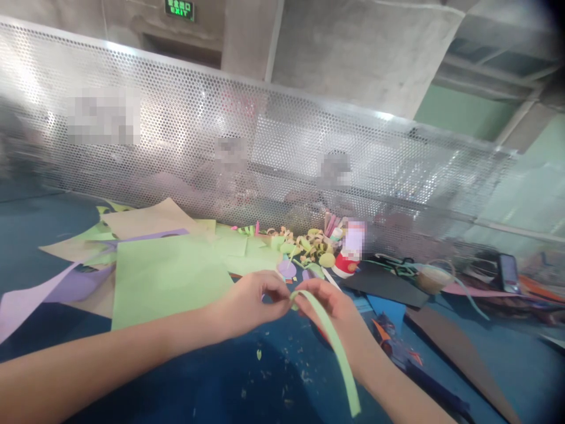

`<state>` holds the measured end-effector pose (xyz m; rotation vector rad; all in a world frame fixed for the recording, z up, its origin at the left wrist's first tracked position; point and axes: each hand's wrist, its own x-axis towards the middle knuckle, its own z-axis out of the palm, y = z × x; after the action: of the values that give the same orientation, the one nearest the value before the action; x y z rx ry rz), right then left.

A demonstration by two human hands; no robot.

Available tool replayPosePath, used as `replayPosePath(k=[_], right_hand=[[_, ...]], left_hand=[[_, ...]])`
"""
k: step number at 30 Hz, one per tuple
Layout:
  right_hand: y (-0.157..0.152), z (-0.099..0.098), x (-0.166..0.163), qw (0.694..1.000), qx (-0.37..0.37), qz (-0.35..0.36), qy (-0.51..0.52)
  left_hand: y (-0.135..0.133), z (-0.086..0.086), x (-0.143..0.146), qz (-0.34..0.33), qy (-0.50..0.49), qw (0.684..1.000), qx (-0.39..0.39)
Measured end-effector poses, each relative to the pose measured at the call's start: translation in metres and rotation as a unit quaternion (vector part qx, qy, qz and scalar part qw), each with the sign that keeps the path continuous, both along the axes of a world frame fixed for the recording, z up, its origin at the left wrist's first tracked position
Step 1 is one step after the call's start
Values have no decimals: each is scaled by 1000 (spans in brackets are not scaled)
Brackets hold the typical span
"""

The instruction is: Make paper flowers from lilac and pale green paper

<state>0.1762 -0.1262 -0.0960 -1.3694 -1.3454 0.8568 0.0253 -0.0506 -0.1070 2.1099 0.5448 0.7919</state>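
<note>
A long, narrow light-green paper strip [334, 337] is pinched between my two hands over the blue table. Its far end curls into a small loop at the fingertips, while the rest arcs over my right hand [329, 303] and hangs down toward me. My left hand [258, 300] is closed, thumb and forefinger gripping the curled end. The fingers of my right hand are closed on the same strip, right beside the left ones. Something red shows partly beneath my right hand; I cannot make out what it is.
Green paper sheets [172, 280] lie left, among tan and purple ones. Curled paper pieces [309, 244] are heaped ahead, near a red-and-white container [345, 264]. A dark-handled tool [410, 365], black card [391, 282] and brown card [459, 359] lie right. A perforated metal screen [282, 141] stands behind.
</note>
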Motion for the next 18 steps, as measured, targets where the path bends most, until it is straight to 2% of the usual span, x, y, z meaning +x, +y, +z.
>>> replayPosePath(k=[3, 8, 15, 18], right_hand=[[0, 1, -1, 1000, 2, -7, -5], [2, -7, 2, 999, 30, -12, -8], [-4, -8, 5, 973, 155, -28, -167], [-5, -6, 7, 963, 157, -29, -218]], left_hand=[[0, 0, 0, 9, 6, 1000, 5], [3, -3, 0, -15, 2, 999, -42], [6, -11, 1, -23, 15, 992, -122], [6, -10, 1, -28, 17, 993, -115]])
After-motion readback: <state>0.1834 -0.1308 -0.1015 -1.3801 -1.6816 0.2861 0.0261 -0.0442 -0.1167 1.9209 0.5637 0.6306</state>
